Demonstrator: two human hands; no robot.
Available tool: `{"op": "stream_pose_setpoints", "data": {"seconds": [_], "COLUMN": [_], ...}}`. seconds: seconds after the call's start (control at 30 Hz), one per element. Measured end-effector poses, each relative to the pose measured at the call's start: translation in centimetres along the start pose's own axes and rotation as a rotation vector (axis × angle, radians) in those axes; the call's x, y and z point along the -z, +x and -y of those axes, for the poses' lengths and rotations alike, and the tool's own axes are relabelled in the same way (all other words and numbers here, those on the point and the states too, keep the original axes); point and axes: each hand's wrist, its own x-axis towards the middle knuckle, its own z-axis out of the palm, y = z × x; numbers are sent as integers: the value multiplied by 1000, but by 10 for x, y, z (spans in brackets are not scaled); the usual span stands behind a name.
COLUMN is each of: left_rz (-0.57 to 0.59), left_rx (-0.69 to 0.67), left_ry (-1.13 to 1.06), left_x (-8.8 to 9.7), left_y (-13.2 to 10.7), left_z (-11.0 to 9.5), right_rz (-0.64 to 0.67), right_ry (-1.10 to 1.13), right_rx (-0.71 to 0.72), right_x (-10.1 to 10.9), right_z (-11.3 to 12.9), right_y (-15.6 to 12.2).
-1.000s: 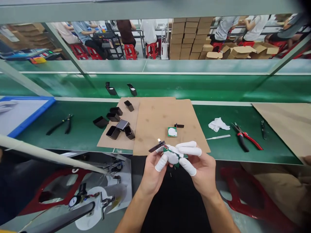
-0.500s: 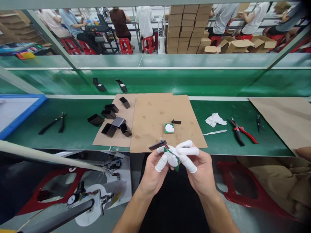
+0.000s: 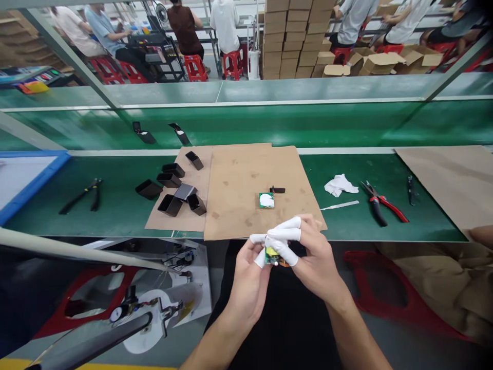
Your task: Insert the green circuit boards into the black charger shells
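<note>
Between my two hands, over the front edge of the bench, is a small green circuit board (image 3: 272,255) with a yellow component on it. My left hand (image 3: 250,270) pinches its left side, white finger cots on the fingertips. White-cotted fingers of my right hand (image 3: 308,246) close on the board's top and right side and cover much of it. Beyond them, a second circuit board (image 3: 266,200) topped with a white patch lies on the brown cardboard (image 3: 231,216), with a small black piece (image 3: 277,190) beside it.
Several black rectangular housings (image 3: 169,205) lie left on cardboard. Cutters (image 3: 82,197) rest farther left. A crumpled white cloth (image 3: 340,185), a thin white strip (image 3: 339,205), red-black pliers (image 3: 379,203) and a small black tool (image 3: 411,190) lie right. Two black parts (image 3: 144,134) sit on the green belt (image 3: 269,126).
The held board has been turned, so its yellow component shows instead of its white-coated face. The black piece attached to it is no longer visible. My right fingers have moved over its top.
</note>
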Motion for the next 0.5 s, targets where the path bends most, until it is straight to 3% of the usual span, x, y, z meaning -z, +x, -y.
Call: {"op": "stream_pose_setpoints", "data": {"seconds": [0.13,0.3,0.5], "left_rz": [37,97,167], "left_rx": [-135,-216,-240], "left_ry": [80,236,272], "left_x": [4,10,13], "left_y": [-3,-5,-8], "left_z": [4,6,6], "right_rz": [-58,67,133], "right_ry": [-93,-58,35], "right_rx": [-51,-30,-15], "right_x": [-2,15,27], "right_z": [-7,-4,2], "right_y": [-5,-2,1]}}
